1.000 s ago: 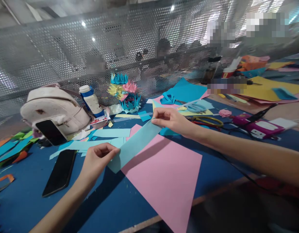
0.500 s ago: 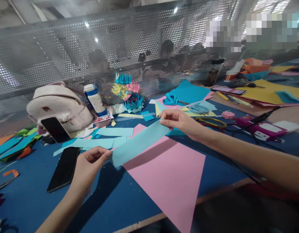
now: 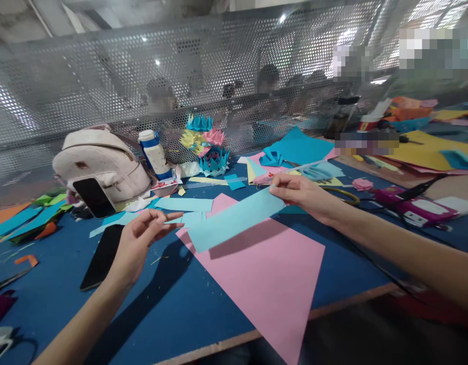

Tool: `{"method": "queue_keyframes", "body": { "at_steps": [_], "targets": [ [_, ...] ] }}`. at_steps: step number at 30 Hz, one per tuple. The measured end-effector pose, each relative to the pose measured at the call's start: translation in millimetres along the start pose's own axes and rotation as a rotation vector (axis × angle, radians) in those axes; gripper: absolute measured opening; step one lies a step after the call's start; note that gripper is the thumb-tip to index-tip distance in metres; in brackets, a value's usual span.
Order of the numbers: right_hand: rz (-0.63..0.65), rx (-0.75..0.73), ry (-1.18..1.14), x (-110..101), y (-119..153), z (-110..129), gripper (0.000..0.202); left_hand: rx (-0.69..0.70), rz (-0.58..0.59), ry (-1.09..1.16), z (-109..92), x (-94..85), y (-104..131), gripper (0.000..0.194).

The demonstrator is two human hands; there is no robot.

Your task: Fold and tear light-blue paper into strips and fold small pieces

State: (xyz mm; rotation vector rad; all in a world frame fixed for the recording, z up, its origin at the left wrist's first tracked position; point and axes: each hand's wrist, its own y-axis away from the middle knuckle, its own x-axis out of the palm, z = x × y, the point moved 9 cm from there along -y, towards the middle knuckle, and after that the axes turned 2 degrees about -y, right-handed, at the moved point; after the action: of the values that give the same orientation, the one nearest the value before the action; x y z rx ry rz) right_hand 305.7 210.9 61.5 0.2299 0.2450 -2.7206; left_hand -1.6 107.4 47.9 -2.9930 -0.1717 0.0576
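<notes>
So the right hand has the far end of a light-blue paper strip pinched between thumb and fingertips, pretty much closed on it. The left hand is empty, thumb and fingers loosely parted, fingertips just beside the strip's near end and, as far as I can tell, not touching it. My guess is that the light pinch at one end is to avoid creasing it. The strip hangs in the air over a big pink sheet, dropping a shadow on it.

The strip's a long flat band, smooth and matte, with a slight bow. The pink sheet is smooth too, set at an angle with one corner poking past the edge of the blue table. More light-blue strips lie flat beyond the left hand, probably kept there for easy reach. A black phone lies by the left wrist.

Further out, a second phone leans on a pale backpack, which looks like a handy prop. Next to that are a white-and-blue bottle and a stack of spiky folded-paper flowers, crisp points everywhere. Behind it all stands a perforated metal panel.
</notes>
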Motion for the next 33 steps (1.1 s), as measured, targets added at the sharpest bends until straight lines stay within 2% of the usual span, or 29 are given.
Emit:
{"method": "queue_keyframes", "body": {
  "at_steps": [3, 5, 7, 9, 11, 13, 15, 17, 18, 20, 23, 29, 33],
  "targets": [
    [0.088, -0.004, 0.042, 14.2, 1.6, 0.9, 0.035, 0.100, 0.185, -0.042, -17.0, 28.9, -12.4, 0.029],
    [0.124, -0.032, 0.051, 24.2, 0.1, 5.5, 0.035, 0.081, 0.337, -0.138, -14.0, 57.1, -18.8, 0.042],
    [0.142, -0.062, 0.059, 30.1, -5.4, 11.7, 0.034, 0.048, 0.442, -0.226, -4.9, 82.0, -23.9, 0.047],
    [0.171, -0.097, 0.080, 32.8, -14.1, 20.2, 0.032, 0.059, 0.468, -0.325, 1.8, 98.2, -29.4, 0.041],
    [0.206, -0.134, 0.146, 33.2, -24.0, 31.1, 0.032, 0.042, 0.448, -0.350, 7.3, 105.7, -35.0, 0.035],
    [0.199, -0.197, 0.278, 31.5, -33.0, 46.6, 0.028, 0.004, 0.396, -0.333, 10.0, 105.4, -40.1, 0.039],
    [0.157, -0.381, 0.471, 34.8, -35.7, 73.0, 0.022, 0.003, 0.338, -0.330, 6.7, 101.9, -43.9, 0.040],
    [0.148, -0.579, 0.713, 51.1, -30.9, 95.8, 0.023, 0.075, 0.302, -0.371, -3.1, 100.3, -45.5, 0.038],
    [0.210, -0.627, 0.826, 65.7, -28.1, 98.9, 0.018, 0.129, 0.287, -0.405, -9.0, 100.3, -45.4, 0.037],
    [0.332, -0.659, 0.958, 92.9, -23.7, 97.5, 0.011, 0.239, 0.255, -0.471, -19.2, 101.1, -43.7, 0.035],
    [0.336, -0.672, 1.008, 115.8, -23.1, 95.4, 0.011, 0.316, 0.212, -0.520, -22.7, 99.2, -41.1, 0.032],
    [0.288, -0.659, 0.978, 128.7, -30.0, 84.2, 0.009, 0.344, 0.125, -0.628, -19.0, 84.5, -41.1, 0.033],
    [0.315, -0.633, 0.874, 130.5, -32.4, 76.9, 0.006, 0.401, 0.112, -0.754, -22.1, 84.5, -38.2, 0.032]
  ]
}}
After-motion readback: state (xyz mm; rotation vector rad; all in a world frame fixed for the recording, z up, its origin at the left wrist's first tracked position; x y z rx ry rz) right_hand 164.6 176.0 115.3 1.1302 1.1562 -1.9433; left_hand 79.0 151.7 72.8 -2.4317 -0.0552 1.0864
